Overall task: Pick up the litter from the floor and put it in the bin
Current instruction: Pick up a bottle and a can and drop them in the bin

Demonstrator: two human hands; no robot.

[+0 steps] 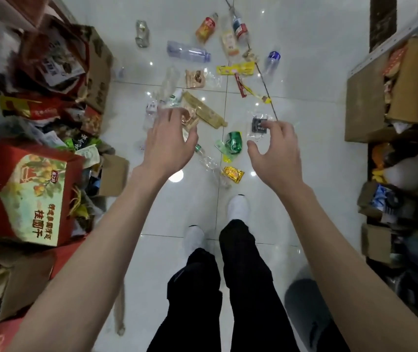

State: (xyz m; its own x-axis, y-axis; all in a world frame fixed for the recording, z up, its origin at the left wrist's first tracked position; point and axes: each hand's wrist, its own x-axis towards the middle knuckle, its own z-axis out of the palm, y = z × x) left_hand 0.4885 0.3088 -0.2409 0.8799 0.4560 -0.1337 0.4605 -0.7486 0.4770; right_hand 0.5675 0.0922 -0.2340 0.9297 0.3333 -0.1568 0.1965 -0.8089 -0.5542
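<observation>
Left hand (169, 141) and right hand (274, 151) spread empty above floor litter (233, 142), boxes (25, 194) alongside

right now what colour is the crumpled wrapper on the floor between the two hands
The crumpled wrapper is shiny green, seen in the head view.

floor (304, 80) open ahead | box piles (25, 189) crowd left | shelves (393, 102), seemingly cluttered, hem right

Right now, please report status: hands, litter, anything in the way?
Left hand, right hand open, empty, above floor. Green wrapper between them, not picked. Nothing blocks reach.
</observation>
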